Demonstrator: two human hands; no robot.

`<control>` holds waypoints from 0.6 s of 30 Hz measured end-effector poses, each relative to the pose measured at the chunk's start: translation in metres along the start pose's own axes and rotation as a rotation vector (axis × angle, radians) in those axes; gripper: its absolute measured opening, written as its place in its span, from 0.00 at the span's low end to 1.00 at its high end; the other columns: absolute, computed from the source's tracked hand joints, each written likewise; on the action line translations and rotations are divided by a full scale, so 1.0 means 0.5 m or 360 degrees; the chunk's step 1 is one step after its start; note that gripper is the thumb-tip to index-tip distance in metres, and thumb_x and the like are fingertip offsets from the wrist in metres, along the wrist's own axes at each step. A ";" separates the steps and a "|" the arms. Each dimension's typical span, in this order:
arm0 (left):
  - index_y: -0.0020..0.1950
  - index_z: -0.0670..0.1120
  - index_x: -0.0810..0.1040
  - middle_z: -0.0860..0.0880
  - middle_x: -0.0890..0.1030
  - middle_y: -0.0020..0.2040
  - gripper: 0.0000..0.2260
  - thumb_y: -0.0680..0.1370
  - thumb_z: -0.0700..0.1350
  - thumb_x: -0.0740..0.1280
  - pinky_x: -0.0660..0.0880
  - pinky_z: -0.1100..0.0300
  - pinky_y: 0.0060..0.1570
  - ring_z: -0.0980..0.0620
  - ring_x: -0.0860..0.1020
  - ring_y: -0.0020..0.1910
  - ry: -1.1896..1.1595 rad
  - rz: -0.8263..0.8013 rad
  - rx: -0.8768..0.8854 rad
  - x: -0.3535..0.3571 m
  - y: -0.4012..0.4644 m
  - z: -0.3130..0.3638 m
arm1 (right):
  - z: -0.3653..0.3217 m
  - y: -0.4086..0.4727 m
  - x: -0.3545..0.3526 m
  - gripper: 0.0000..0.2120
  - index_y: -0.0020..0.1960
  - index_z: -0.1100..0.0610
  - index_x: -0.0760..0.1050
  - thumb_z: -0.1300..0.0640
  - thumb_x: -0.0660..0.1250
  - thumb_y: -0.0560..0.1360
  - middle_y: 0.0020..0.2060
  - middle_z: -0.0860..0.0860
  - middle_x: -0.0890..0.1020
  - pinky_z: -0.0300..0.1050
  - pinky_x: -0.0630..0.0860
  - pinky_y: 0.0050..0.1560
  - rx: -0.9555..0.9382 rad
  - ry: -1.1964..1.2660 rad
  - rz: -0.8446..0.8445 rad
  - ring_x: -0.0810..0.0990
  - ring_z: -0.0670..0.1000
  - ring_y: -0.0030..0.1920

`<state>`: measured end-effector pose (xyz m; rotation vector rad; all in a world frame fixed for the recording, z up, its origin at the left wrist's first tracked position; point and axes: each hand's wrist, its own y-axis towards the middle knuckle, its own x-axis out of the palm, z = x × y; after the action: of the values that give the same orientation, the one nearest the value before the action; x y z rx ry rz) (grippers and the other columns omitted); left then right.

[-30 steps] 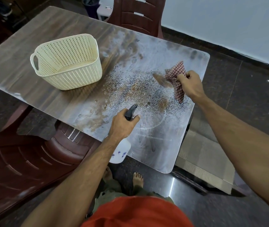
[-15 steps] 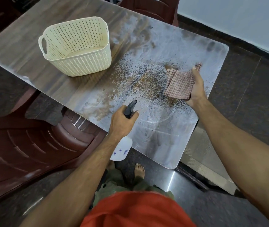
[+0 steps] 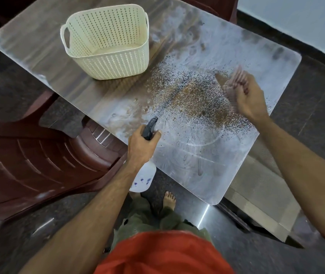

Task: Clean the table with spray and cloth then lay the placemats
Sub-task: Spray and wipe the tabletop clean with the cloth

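The glossy wood-grain table (image 3: 39, 62) carries a wide patch of brown and dark specks (image 3: 195, 97) around its middle right, with pale smear marks near the front. My right hand (image 3: 248, 97) holds a red-and-white checked cloth (image 3: 232, 82), blurred with motion, on the right edge of that patch. My left hand (image 3: 141, 145) grips a white spray bottle (image 3: 143, 178) by its black trigger head, which points at the specks from the table's near edge. The bottle's body hangs below the edge.
A cream perforated basket (image 3: 108, 62) stands on the table's far left part. A maroon plastic chair (image 3: 29, 161) is tucked in at the left. A beige woven mat (image 3: 260, 190) lies lower at the right. My bare foot (image 3: 169, 200) is by the table's front corner.
My right hand has swept the cloth across the speckled patch, out, in, and back out to the right. The left hand has kept the bottle steady. The camera has moved closer.
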<state>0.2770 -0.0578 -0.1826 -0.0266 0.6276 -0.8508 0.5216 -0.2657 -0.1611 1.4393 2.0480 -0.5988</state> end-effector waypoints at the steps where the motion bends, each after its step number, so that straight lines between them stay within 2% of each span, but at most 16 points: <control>1: 0.47 0.50 0.76 0.49 0.76 0.33 0.10 0.76 0.53 0.72 0.78 0.42 0.38 0.41 0.77 0.31 -0.0009 0.0012 0.0012 0.001 0.002 0.002 | 0.007 -0.015 0.004 0.22 0.78 0.55 0.59 0.54 0.55 0.84 0.51 0.52 0.79 0.42 0.78 0.37 -0.0122 -0.0234 -0.0077 0.79 0.50 0.38; 2: 0.48 0.51 0.76 0.49 0.76 0.34 0.09 0.76 0.53 0.72 0.78 0.41 0.39 0.39 0.78 0.32 -0.0015 0.0020 0.0028 0.001 0.004 0.004 | 0.017 -0.031 0.013 0.24 0.78 0.54 0.58 0.53 0.56 0.84 0.49 0.54 0.80 0.45 0.79 0.38 -0.0213 -0.0448 -0.0194 0.79 0.51 0.37; 3: 0.48 0.51 0.76 0.49 0.77 0.34 0.09 0.76 0.53 0.72 0.78 0.41 0.39 0.38 0.79 0.33 -0.0022 0.0022 0.0040 0.003 0.006 0.006 | 0.034 -0.048 0.025 0.25 0.79 0.53 0.57 0.51 0.57 0.83 0.52 0.57 0.80 0.50 0.81 0.43 -0.0269 -0.0662 -0.0367 0.80 0.54 0.41; 4: 0.48 0.51 0.76 0.48 0.77 0.34 0.08 0.76 0.53 0.72 0.78 0.41 0.39 0.37 0.79 0.33 -0.0032 0.0024 0.0050 0.005 0.009 0.008 | 0.053 -0.068 0.041 0.28 0.79 0.52 0.56 0.48 0.58 0.82 0.60 0.59 0.78 0.56 0.81 0.52 -0.0302 -0.0889 -0.0570 0.80 0.56 0.51; 5: 0.48 0.51 0.77 0.49 0.76 0.34 0.08 0.76 0.53 0.72 0.78 0.41 0.39 0.38 0.78 0.33 -0.0045 0.0023 0.0057 0.009 0.013 0.009 | 0.075 -0.088 0.059 0.31 0.80 0.50 0.54 0.44 0.59 0.80 0.70 0.59 0.71 0.60 0.76 0.62 -0.0320 -0.1093 -0.0757 0.75 0.59 0.63; 6: 0.48 0.50 0.77 0.50 0.75 0.33 0.08 0.76 0.52 0.72 0.78 0.41 0.38 0.39 0.77 0.32 -0.0059 0.0020 0.0069 0.012 0.017 0.012 | 0.093 -0.107 0.076 0.36 0.80 0.49 0.52 0.38 0.58 0.77 0.77 0.58 0.61 0.63 0.67 0.70 -0.0327 -0.1219 -0.0883 0.65 0.59 0.73; 7: 0.47 0.49 0.78 0.50 0.74 0.33 0.08 0.76 0.52 0.72 0.77 0.43 0.38 0.42 0.75 0.31 -0.0066 0.0019 0.0083 0.014 0.021 0.015 | 0.110 -0.120 0.090 0.40 0.81 0.48 0.51 0.33 0.54 0.73 0.80 0.57 0.54 0.64 0.57 0.75 -0.0328 -0.1245 -0.0920 0.55 0.58 0.78; 8: 0.47 0.47 0.78 0.51 0.73 0.32 0.08 0.76 0.51 0.72 0.76 0.44 0.38 0.45 0.73 0.30 -0.0069 0.0017 0.0098 0.017 0.026 0.017 | 0.123 -0.125 0.098 0.43 0.81 0.48 0.51 0.29 0.50 0.71 0.80 0.56 0.50 0.63 0.51 0.77 -0.0336 -0.1215 -0.0883 0.50 0.57 0.79; 10: 0.47 0.47 0.78 0.51 0.74 0.32 0.09 0.75 0.52 0.72 0.76 0.44 0.37 0.46 0.72 0.30 -0.0093 0.0002 0.0134 0.021 0.037 0.023 | 0.136 -0.122 0.104 0.42 0.80 0.49 0.54 0.28 0.44 0.73 0.80 0.55 0.51 0.62 0.46 0.78 -0.0388 -0.1132 -0.0746 0.49 0.56 0.80; 13: 0.45 0.56 0.77 0.47 0.78 0.35 0.06 0.74 0.55 0.71 0.78 0.43 0.37 0.45 0.74 0.30 -0.0126 -0.0022 0.0182 0.026 0.049 0.041 | 0.136 -0.101 0.116 0.37 0.81 0.49 0.51 0.31 0.39 0.78 0.81 0.53 0.48 0.58 0.42 0.78 -0.0385 -0.1073 -0.0651 0.45 0.53 0.80; 15: 0.44 0.58 0.75 0.46 0.79 0.37 0.06 0.76 0.52 0.72 0.76 0.49 0.37 0.48 0.73 0.31 -0.0137 -0.0025 0.0227 0.031 0.059 0.052 | 0.141 -0.096 0.137 0.34 0.81 0.49 0.46 0.33 0.36 0.80 0.81 0.52 0.45 0.57 0.41 0.78 -0.0385 -0.1110 -0.0654 0.41 0.53 0.80; 18: 0.48 0.51 0.77 0.55 0.74 0.34 0.04 0.78 0.48 0.71 0.69 0.62 0.35 0.59 0.70 0.30 -0.0133 -0.0026 0.0281 0.034 0.078 0.064 | 0.171 -0.094 0.145 0.31 0.81 0.49 0.45 0.36 0.38 0.82 0.81 0.52 0.45 0.58 0.41 0.78 -0.0375 -0.1164 -0.0592 0.41 0.53 0.80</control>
<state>0.3295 -0.0508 -0.1754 0.0922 0.4731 -0.9133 0.4739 -0.2852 -0.2710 0.5680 1.7029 -0.8461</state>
